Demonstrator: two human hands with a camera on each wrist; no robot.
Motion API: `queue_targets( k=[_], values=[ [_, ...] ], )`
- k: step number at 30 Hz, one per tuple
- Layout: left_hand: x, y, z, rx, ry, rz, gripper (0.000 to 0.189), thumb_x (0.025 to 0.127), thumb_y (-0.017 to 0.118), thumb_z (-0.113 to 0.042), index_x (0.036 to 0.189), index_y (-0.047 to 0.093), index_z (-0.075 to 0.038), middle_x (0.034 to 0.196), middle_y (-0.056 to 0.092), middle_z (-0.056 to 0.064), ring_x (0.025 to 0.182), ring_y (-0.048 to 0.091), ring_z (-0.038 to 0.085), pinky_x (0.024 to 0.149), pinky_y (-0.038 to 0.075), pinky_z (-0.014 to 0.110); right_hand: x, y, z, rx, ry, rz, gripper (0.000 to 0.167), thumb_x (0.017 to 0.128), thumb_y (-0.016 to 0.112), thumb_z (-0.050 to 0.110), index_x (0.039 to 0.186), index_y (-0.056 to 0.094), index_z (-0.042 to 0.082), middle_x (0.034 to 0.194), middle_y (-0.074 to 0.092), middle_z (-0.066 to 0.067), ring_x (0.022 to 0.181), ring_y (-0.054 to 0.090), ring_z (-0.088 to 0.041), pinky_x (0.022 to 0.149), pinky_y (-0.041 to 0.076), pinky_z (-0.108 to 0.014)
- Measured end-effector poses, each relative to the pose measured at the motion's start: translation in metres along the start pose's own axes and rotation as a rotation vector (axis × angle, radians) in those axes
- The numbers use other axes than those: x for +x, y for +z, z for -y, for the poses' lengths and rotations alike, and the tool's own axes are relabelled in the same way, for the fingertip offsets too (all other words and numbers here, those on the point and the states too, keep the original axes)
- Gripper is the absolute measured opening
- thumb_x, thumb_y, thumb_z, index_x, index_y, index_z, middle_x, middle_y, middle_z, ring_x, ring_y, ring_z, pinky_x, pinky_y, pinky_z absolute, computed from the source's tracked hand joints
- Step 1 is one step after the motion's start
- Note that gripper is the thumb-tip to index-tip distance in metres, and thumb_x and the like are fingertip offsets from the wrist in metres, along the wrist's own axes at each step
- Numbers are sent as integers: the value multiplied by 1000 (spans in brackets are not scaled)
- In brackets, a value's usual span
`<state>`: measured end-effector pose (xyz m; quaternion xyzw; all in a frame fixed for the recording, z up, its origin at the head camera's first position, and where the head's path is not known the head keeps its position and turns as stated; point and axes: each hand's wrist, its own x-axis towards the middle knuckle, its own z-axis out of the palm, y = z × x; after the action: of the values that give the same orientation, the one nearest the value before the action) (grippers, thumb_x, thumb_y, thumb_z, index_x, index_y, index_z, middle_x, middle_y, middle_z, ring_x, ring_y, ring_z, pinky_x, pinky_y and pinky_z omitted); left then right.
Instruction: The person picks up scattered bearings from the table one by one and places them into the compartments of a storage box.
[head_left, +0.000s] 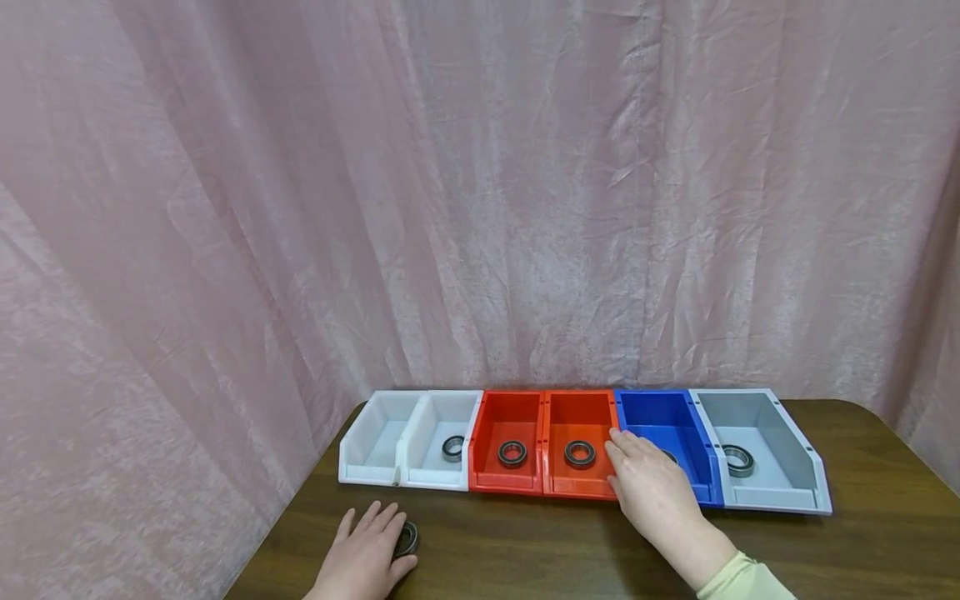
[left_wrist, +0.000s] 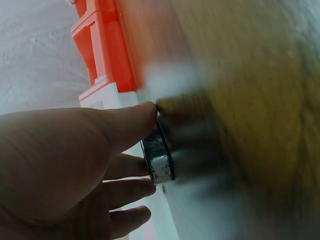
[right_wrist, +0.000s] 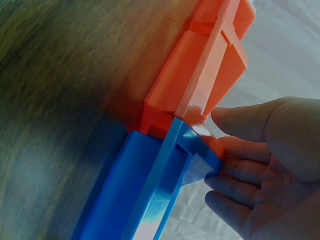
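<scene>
My left hand (head_left: pixel 362 554) is low on the brown table, its thumb and fingers around a ball bearing (head_left: pixel 407 540). In the left wrist view the thumb and forefinger pinch this bearing (left_wrist: pixel 160 159) by its dark and shiny rim. My right hand (head_left: pixel 656 482) is over the front of the bins, where the orange-red bin (head_left: pixel 581 408) meets the blue bin (head_left: pixel 652 408). In the right wrist view its fingers (right_wrist: pixel 240 192) are slightly bent right at the side walls, nothing between them and the thumb. It partly hides a bearing (head_left: pixel 670 456) in the blue bin.
Beside these in the row stand two white bins (head_left: pixel 367 475), a red bin (head_left: pixel 510 408) and a grey bin (head_left: pixel 780 500). Single bearings lie in the right white bin, the red, orange-red and grey bins. A pink curtain (head_left: pixel 525 208) hangs behind the wooden table (head_left: pixel 525 550).
</scene>
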<state>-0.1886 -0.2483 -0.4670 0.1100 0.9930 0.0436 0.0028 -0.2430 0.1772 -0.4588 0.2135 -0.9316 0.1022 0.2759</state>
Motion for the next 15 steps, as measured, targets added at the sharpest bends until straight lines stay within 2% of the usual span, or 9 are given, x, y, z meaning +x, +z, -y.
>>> queue_targets(
  k=[15],
  values=[
    [2, 0, 2, 4, -34, 6, 61, 97, 84, -43, 137, 72, 1, 152, 63, 23, 150, 49, 51, 122, 26, 78, -1, 0, 0, -1, -3, -9, 44, 83, 96, 11, 120, 78, -5, 133, 75, -23, 126, 71, -42, 109, 56, -55]
  ],
)
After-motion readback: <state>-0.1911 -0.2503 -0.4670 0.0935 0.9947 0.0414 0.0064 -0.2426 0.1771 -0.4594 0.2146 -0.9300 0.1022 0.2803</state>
